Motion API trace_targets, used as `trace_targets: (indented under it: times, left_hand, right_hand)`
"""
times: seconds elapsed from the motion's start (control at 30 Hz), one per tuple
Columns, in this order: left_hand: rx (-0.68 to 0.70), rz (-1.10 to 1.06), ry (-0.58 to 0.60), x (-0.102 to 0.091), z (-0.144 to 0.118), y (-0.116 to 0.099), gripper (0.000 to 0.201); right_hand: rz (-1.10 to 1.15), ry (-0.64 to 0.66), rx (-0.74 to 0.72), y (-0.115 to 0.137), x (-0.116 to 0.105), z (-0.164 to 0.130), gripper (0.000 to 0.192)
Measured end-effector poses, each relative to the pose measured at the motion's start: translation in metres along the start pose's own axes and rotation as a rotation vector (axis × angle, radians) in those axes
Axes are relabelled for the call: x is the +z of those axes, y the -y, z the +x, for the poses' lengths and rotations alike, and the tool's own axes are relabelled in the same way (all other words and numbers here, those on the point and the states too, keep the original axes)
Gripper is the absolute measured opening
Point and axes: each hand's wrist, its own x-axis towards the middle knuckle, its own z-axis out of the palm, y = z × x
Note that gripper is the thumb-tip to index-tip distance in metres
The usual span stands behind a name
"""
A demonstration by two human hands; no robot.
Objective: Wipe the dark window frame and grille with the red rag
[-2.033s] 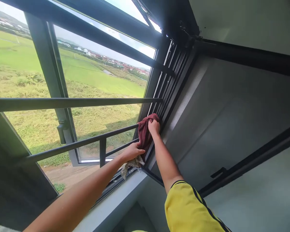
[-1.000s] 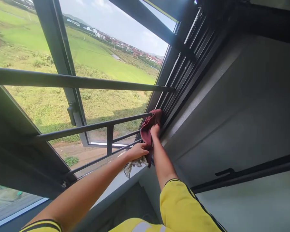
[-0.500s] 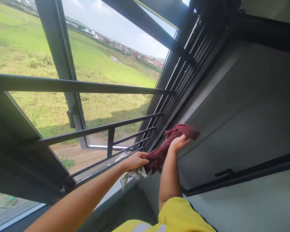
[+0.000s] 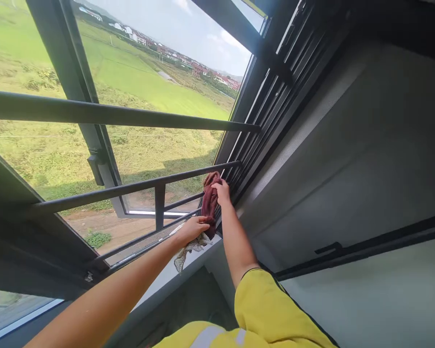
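A dark red cloth [image 4: 210, 200] is stretched between my two hands at the lower right corner of the window. My left hand [image 4: 193, 229] grips its lower end just above the sill, and a grey-white mesh cloth [image 4: 194, 249] hangs below those fingers. Higher up, my right hand [image 4: 222, 190] is closed on the upper part of the cloth, against the window frame [image 4: 244, 159] near the ends of the railing bars. The fingertips of both hands are partly hidden by the cloth.
Dark railing bars [image 4: 130, 192] cross the window opening. Beyond them a window sash [image 4: 90, 106] with a handle [image 4: 95, 169] stands swung outward over a field. On the right is a grey screen panel [image 4: 329, 159] with a black latch [image 4: 329, 249]. A white sill [image 4: 155, 287] runs below.
My right hand has swung left with the red cloth, from in front of the screen panel to the window frame by the bars. My left hand has shifted slightly left and up.
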Motion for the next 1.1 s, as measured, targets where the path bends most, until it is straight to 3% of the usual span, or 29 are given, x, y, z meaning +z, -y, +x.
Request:
trace_targets:
  times: [0.13,0.2,0.3,0.37,0.47,0.53,0.6,0.67,0.77,0.87,0.97,1.1]
  left_hand:
    - [0.04,0.013,0.03,-0.007,-0.004,0.0,0.046]
    - [0.036,0.007,0.03,-0.007,0.0,0.0,0.056]
    - [-0.004,0.008,0.014,-0.003,0.009,0.002,0.067]
    - [-0.038,0.025,0.012,-0.001,0.01,0.005,0.068]
    - [-0.061,0.052,0.033,0.0,0.005,0.007,0.062]
    - [-0.045,0.054,0.037,0.001,0.002,0.006,0.059]
    - [-0.01,0.026,0.032,0.005,0.004,0.001,0.06]
    - [0.033,-0.026,0.022,0.009,0.012,-0.006,0.061]
    - [0.074,-0.106,-0.007,0.012,0.029,-0.015,0.065]
    - [0.064,-0.143,-0.033,0.009,0.04,-0.017,0.065]
    - [0.025,-0.131,-0.034,0.006,0.038,-0.009,0.06]
    - [-0.037,-0.067,-0.029,0.007,0.022,0.01,0.058]
  right_hand:
    - [0.038,-0.261,-0.033,-0.015,-0.013,-0.002,0.043]
    - [-0.155,-0.319,-0.165,-0.014,-0.021,0.009,0.048]
    - [-0.601,-0.278,-0.337,-0.018,-0.02,0.02,0.056]
    - [-0.722,-0.232,-0.255,-0.028,-0.014,0.017,0.055]
    - [-0.666,-0.156,-0.023,-0.038,-0.014,0.005,0.036]
    - [-0.619,-0.163,0.023,-0.033,-0.02,0.003,0.034]
    - [-0.556,-0.289,-0.113,-0.019,-0.028,0.009,0.047]
    - [-0.501,-0.424,-0.355,0.001,-0.033,0.024,0.057]
    - [-0.553,-0.43,-0.583,0.021,-0.028,0.051,0.059]
    - [-0.603,-0.455,-0.52,0.015,-0.015,0.063,0.059]
    - [-0.568,-0.493,-0.383,-0.012,-0.001,0.05,0.057]
    - [-0.461,-0.326,-0.142,-0.059,0.006,0.011,0.05]
